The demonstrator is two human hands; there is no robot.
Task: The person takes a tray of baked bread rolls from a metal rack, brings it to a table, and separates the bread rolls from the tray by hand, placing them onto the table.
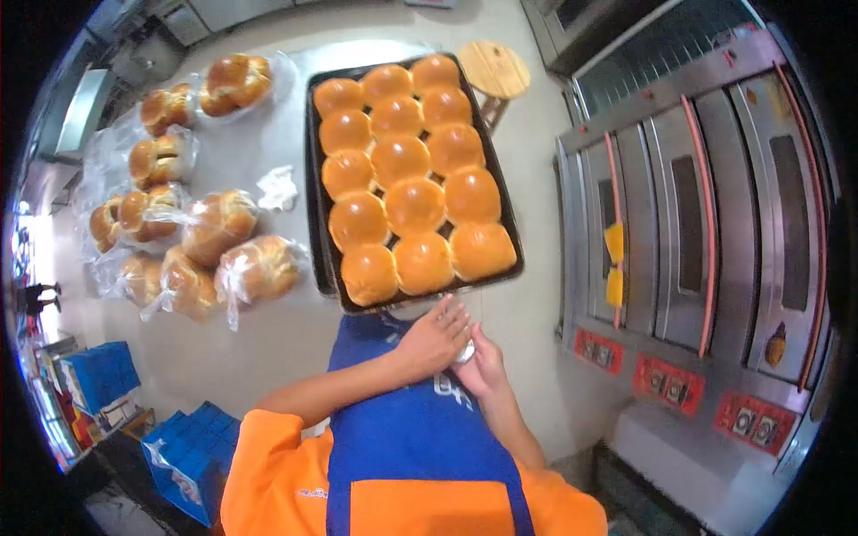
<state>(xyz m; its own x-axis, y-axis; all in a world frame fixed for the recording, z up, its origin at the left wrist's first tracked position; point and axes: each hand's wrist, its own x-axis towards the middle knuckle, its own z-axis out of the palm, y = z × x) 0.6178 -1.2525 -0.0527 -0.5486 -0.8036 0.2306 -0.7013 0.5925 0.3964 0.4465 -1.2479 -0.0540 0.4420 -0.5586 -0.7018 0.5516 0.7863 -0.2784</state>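
My left hand (435,341) reaches across the blue apron, its fingers stretched toward the near edge of a black baking tray (315,134). Close against it is my right hand (483,362), closed on a small crumpled whitish piece (465,351) that shows between the two hands. Its material is hard to make out. The tray is filled with rows of glossy golden bread buns (416,205), baked side by side and touching. Part of another dark tray edge shows beneath it on the left.
Bagged loaves (219,228) lie on the metal table (290,237) at left, beside a crumpled white tissue or plastic (277,188). A wooden stool (494,69) stands beyond the tray. Deck ovens (684,223) line the right side. Blue crates (192,456) sit at lower left.
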